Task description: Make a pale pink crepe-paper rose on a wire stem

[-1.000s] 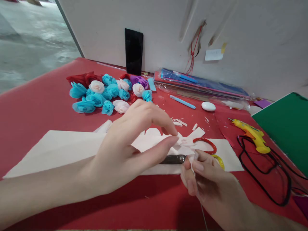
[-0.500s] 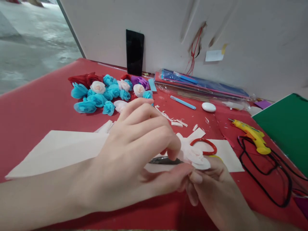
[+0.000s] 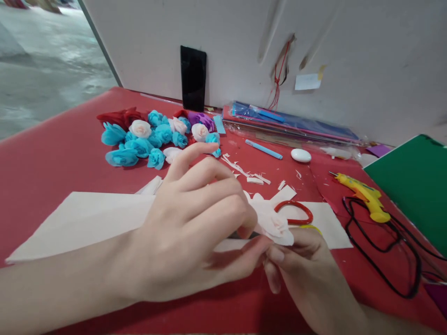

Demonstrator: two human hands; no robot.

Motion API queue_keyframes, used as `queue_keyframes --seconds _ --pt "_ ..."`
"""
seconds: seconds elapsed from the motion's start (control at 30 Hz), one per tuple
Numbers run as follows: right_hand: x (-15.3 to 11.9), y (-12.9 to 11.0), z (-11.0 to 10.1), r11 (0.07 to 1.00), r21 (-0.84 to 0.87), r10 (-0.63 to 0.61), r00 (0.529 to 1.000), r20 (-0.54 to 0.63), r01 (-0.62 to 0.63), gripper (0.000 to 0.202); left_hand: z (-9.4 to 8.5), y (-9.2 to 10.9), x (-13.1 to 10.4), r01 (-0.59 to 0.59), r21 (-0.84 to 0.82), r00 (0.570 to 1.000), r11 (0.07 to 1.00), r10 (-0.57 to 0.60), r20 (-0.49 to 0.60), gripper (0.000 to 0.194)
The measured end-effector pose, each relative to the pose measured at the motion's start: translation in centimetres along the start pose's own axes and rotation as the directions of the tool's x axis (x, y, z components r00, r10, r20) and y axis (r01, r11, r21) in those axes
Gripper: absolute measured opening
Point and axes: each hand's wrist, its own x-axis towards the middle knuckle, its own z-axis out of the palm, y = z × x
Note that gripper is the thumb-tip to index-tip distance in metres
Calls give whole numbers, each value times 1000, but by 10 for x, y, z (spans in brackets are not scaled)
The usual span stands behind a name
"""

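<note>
Pale pink paper petals form a rose (image 3: pixel 277 225) that both hands pinch at its base. My left hand (image 3: pixel 195 223) reaches in from the left, thumb and index finger closed on the flower's near side, other fingers curled above. My right hand (image 3: pixel 307 270) holds the underside of the same rose between thumb and fingers. Just behind the rose lie scissors with a red handle (image 3: pixel 295 212), their dark blade partly hidden by my left hand. Under them a white paper sheet (image 3: pixel 104 214) spreads across the red table (image 3: pixel 42 153).
Blue, white, red and purple paper flowers (image 3: pixel 139 146) are grouped at back left. A black phone (image 3: pixel 193 78) leans on the wall. Paper scraps (image 3: pixel 254 180), a blue pen (image 3: pixel 264 149) and a white oval object (image 3: pixel 301 155) lie behind. A yellow glue gun (image 3: pixel 363 193) with black cord is right.
The pinched rose and both hands have shifted slightly left in view. My left hand covers more of the scissors' blade. The whole scene has also moved a little left.
</note>
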Motion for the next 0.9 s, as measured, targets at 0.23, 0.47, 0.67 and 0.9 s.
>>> queue_keyframes --seconds 0.23,0.47,0.67,0.9 --pt "-1 0 1 998 47 44 999 31 -45 7 -2 3 3 -6 40 1000 999 6 -7 24" --pt "-3 0 3 993 85 81 996 32 -84 9 -2 0 0 -131 140 991 981 128 28 24" --pt "-2 3 0 997 55 47 998 47 -50 13 1 -4 -13 -221 297 975 929 213 58 22" --pt "0 0 1 974 138 176 984 30 -179 20 -7 -7 -10 -226 348 974 910 207 92 13"
